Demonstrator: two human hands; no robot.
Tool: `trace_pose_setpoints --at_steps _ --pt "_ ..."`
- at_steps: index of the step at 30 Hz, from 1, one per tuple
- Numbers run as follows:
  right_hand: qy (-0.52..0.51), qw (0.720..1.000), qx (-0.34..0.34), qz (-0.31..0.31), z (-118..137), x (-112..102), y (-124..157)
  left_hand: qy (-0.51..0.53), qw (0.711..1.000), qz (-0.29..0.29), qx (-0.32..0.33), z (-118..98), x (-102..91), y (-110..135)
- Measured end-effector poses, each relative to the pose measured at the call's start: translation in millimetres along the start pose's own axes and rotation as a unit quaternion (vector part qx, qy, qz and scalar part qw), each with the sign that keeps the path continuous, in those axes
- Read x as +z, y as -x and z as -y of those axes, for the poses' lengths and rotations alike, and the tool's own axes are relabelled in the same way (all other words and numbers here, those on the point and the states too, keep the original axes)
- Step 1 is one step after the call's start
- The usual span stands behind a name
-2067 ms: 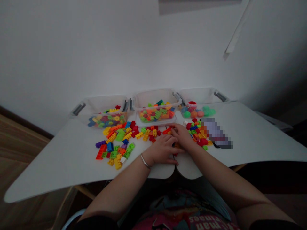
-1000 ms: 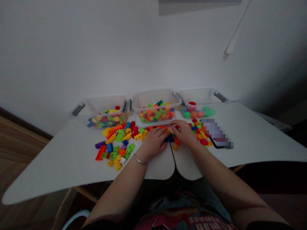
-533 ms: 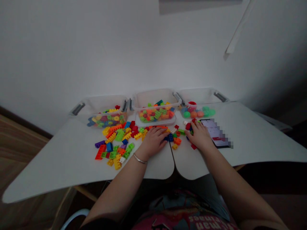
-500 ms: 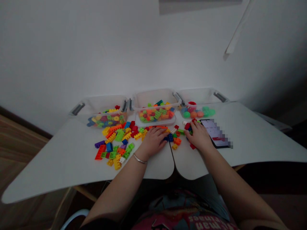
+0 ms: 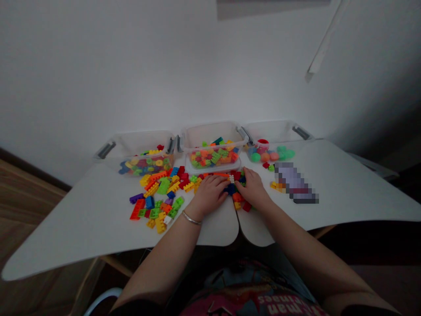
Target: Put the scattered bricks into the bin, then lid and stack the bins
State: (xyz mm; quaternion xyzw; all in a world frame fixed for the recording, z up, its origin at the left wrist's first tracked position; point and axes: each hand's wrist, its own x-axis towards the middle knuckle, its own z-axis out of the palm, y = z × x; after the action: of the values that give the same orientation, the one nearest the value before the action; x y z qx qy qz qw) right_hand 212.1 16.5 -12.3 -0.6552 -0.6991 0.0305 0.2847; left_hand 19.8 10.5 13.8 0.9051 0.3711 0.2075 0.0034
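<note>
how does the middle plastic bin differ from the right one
The middle bin holds angular toy building bricks, while the right bin holds round balls and a red cup-shaped piece. The middle bin stands on a pale tray; the right bin shows none. Both are clear plastic with grey handles.

This looks like a room in a home, a child's play or study corner: a white desk is standing against a white wall, clear plastic storage tubs are lining its far edge, toy bricks are lying across its top, and wood-grain surfacing is showing to its left.
</note>
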Motion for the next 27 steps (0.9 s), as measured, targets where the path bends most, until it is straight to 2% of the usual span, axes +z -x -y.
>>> trace_pose_setpoints --at_steps 4,6,9,12,15,20,27 --pt "-0.034 0.999 -0.028 0.003 1.8 -7.8 -1.0 0.001 1.0 -0.003 0.005 0.9 0.6 0.2" --pt "-0.028 0.999 -0.033 -0.017 -9.6 -18.1 -6.1 0.005 1.0 -0.008 0.005 1.1 0.4 0.5" --pt "0.036 0.998 -0.022 -0.048 -36.4 -33.3 -15.6 0.01 1.0 -0.011 0.006 1.2 0.4 1.0" --pt "0.104 0.994 0.017 -0.011 -58.8 -38.4 -21.5 0.01 1.0 -0.009 0.001 1.5 1.0 1.1" --pt "0.129 0.991 0.04 0.022 -67.2 -33.6 -22.6 0.008 1.0 -0.006 0.001 1.5 1.1 1.1" --pt "0.099 0.995 0.017 -0.002 -58.8 -21.8 -21.0 0.004 1.0 -0.004 0.003 1.1 0.0 0.6" --pt "-0.023 0.999 -0.04 0.024 -25.4 -12.1 -12.9 0.008 1.0 -0.005 0.004 1.8 1.3 1.6"
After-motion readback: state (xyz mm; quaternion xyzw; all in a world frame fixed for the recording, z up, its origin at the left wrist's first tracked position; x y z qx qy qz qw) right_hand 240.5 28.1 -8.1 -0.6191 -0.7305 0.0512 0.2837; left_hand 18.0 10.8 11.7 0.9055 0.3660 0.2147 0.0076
